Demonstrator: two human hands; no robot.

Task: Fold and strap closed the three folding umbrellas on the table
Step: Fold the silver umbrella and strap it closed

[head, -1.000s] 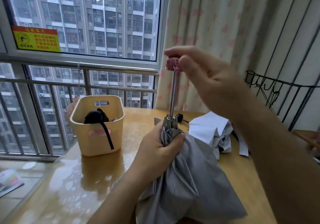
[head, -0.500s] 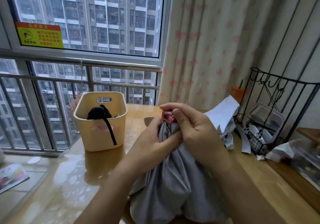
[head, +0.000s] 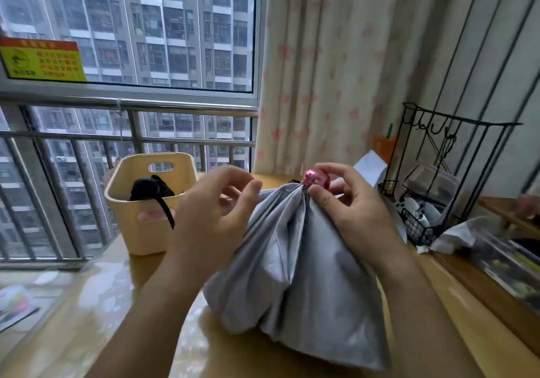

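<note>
Right grip (head: pixel 350 214): curling thumb and forefinger round the pink cap (head: pixel 316 177) topping the gray umbrella (head: pixel 301 275), with the thumb pressing on the gathered cloth just under the cap
Left grip (head: pixel 210 214): hovering just left of the cap, fingers curling inward and thumb tip lying near the forefinger; its palm is overlapping the cloth's left edge, and I cannot tell whether it is pinching any cloth
Gray umbrella: standing upright and collapsed on the surface (head: pixel 122 313) between the two grips; the cap is sitting at the right grip's fingertips, while the loose cloth is fanning downward in folds below both wrists, unstrapped
Black umbrella (head: pixel 150 190): lying bundled in the cream basket (head: pixel 140 237), its strap trailing over the front rim
Cream basket: sitting on the surface beyond the left grip, near the window railing
White umbrella (head: pixel 371 167): showing only a corner of cloth behind the right grip
Wire rack (head: pixel 438 190): standing at the right, well apart from the gray umbrella
</note>
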